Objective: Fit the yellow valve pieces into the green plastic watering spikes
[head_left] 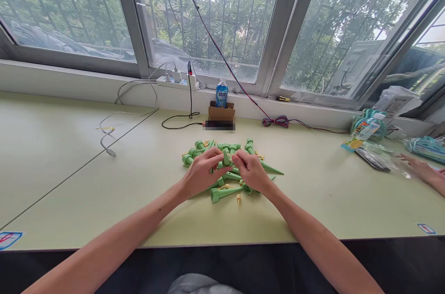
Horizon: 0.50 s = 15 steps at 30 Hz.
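A heap of green plastic cone spikes with small yellow pieces among them lies in the middle of the pale green table. Both my hands hover over the heap. My left hand and my right hand pinch the same upright green spike between their fingertips, one from each side. Part of the heap is hidden under my hands.
Behind the heap stands a small cardboard box with a blue-labelled bottle. A power strip and cables lie along the sill. At the right edge another person's hand rests beside plastic bags, a flat dark object and a bottle.
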Tool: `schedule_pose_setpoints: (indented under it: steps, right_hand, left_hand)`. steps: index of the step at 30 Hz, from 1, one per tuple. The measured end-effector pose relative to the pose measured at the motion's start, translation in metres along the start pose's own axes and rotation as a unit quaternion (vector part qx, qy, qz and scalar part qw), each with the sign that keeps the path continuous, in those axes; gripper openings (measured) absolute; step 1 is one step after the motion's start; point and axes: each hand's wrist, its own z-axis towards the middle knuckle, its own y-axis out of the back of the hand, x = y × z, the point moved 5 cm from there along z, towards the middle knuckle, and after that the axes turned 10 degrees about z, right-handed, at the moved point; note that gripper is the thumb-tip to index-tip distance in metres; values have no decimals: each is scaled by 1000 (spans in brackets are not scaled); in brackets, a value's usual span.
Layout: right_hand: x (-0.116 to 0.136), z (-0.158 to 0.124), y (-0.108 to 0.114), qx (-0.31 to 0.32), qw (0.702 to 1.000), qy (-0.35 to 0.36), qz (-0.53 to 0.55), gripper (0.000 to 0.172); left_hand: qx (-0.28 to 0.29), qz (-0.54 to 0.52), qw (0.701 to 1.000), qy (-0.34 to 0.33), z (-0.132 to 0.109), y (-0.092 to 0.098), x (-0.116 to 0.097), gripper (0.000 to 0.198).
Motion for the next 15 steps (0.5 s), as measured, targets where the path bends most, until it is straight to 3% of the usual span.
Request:
schedule_pose_setpoints:
  steps: [5, 15]
  right_hand:
    - [0, 1, -1, -3, 1000, -10, 17, 36]
    - [-2, 1, 5, -68, 998, -2, 1, 31]
  left_hand:
    - [-25, 17, 1000, -9, 0, 1, -2, 9]
    - [25, -2, 990, 136, 2, -6, 9, 21]
